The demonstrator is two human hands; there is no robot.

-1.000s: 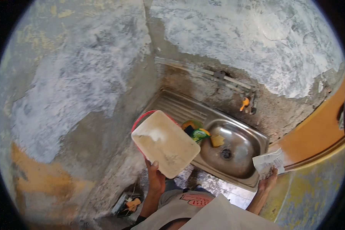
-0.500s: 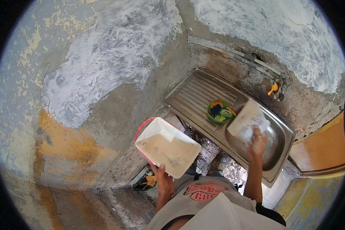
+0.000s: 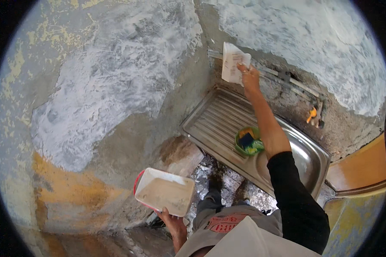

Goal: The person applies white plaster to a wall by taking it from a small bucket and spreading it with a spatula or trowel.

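My left hand (image 3: 173, 221) grips the near edge of a white rectangular tub (image 3: 164, 196), thumb over the rim and the other fingers mostly hidden beneath. Red shows along the tub's left side. Its inside looks smeared with beige residue. Up by the far wall, my right hand (image 3: 250, 79) is closed on a thin, pale, printed flat piece (image 3: 230, 64) with a bent edge. I cannot tell whether it is plastic or card, or whether it touches the wall. Below my right forearm lies the steel sink (image 3: 210, 109), with a green bowl (image 3: 240, 150) partly hidden by the arm.
Yellow, dark and green items lie in the bowl. Pipes (image 3: 296, 81) and an orange-handled tap (image 3: 312, 114) run along the far wall. White patches cover the rough left wall (image 3: 116, 77). An orange panel (image 3: 360, 165) stands at the right.
My right hand has gone from over the sink basin up and left to the far wall, carrying the pale piece. My left hand has lowered the tub down and to the left.
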